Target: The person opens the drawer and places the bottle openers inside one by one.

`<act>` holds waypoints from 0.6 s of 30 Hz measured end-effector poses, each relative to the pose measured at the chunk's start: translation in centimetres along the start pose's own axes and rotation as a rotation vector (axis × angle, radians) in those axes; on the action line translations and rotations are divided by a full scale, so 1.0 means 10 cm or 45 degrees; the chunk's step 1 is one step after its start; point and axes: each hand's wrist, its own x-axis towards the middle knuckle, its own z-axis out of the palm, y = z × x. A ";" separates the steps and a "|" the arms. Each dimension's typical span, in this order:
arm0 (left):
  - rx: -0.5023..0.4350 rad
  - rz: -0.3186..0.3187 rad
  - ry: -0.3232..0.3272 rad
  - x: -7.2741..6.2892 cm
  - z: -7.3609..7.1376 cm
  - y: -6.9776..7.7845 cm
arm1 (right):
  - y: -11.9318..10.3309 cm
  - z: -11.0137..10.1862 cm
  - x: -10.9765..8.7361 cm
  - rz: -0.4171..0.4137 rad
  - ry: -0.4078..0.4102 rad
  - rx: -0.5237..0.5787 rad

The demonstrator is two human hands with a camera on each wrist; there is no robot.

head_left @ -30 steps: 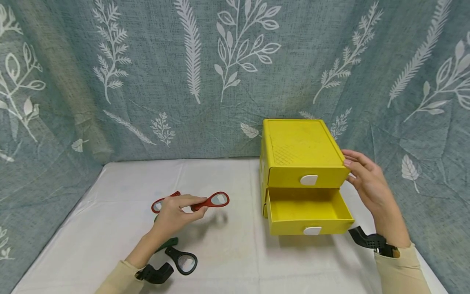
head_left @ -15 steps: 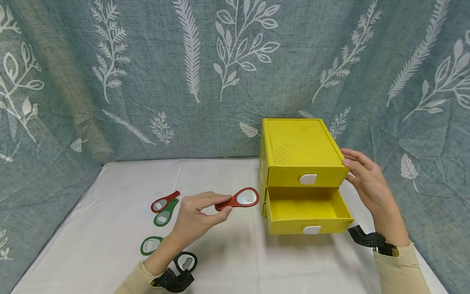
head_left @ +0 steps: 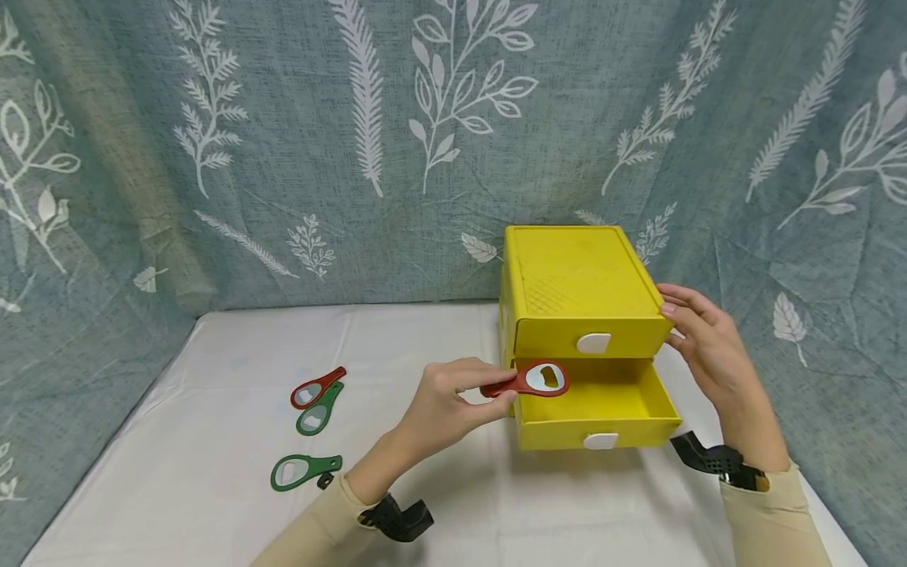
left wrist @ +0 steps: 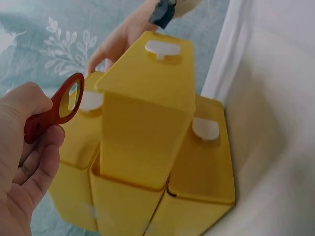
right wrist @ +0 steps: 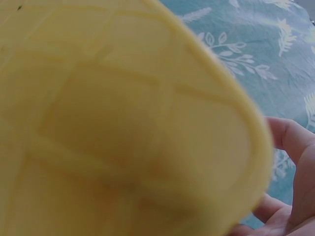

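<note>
The left hand (head_left: 453, 400) pinched the red bottle opener (head_left: 523, 383) by its handle between thumb and fingers, apparently to keep the ring end free. In the head view, this opener overlapped the left edge of the extended drawer (head_left: 556, 436); its height was unclear. The right hand (head_left: 708, 350), fingers loosely spread, touched the right edge of the yellow drawer unit (head_left: 581, 268), presumably to steady it. Two green openers (head_left: 312, 468) lay toward the table's left edge (head_left: 180, 354), probably outside the drawer's travel.

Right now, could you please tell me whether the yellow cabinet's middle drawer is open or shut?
Open: the middle drawer juts out beyond the top drawer, and the head view shows its inside.
</note>
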 end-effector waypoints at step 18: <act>0.227 0.003 -0.150 0.13 0.27 -0.07 | -0.02 -0.02 0.02 -0.001 0.022 0.005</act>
